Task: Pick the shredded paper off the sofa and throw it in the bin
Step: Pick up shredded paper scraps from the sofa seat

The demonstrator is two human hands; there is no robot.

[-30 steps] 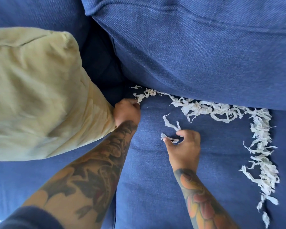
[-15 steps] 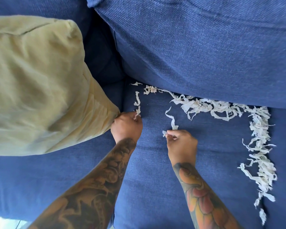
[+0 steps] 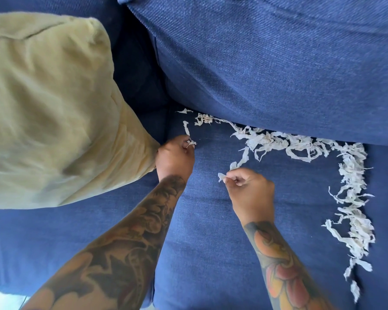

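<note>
A blue fabric sofa (image 3: 211,253) fills the view, its back cushion (image 3: 278,74) rising at the top right. A large olive-green pillow (image 3: 54,108) leans on the seat at the left. White shredded paper (image 3: 349,198) lies on the seat in a long trail — along the foot of the back cushion, then turning down the right side. Two tattooed forearms reach in from below. The left hand (image 3: 175,157), touching the pillow's corner, has its fingers curled, pinching a paper strip (image 3: 187,135). The right hand (image 3: 249,189), just beside it, pinches another strip (image 3: 238,163) between thumb and fingertips — its far end reaches the trail.
</note>
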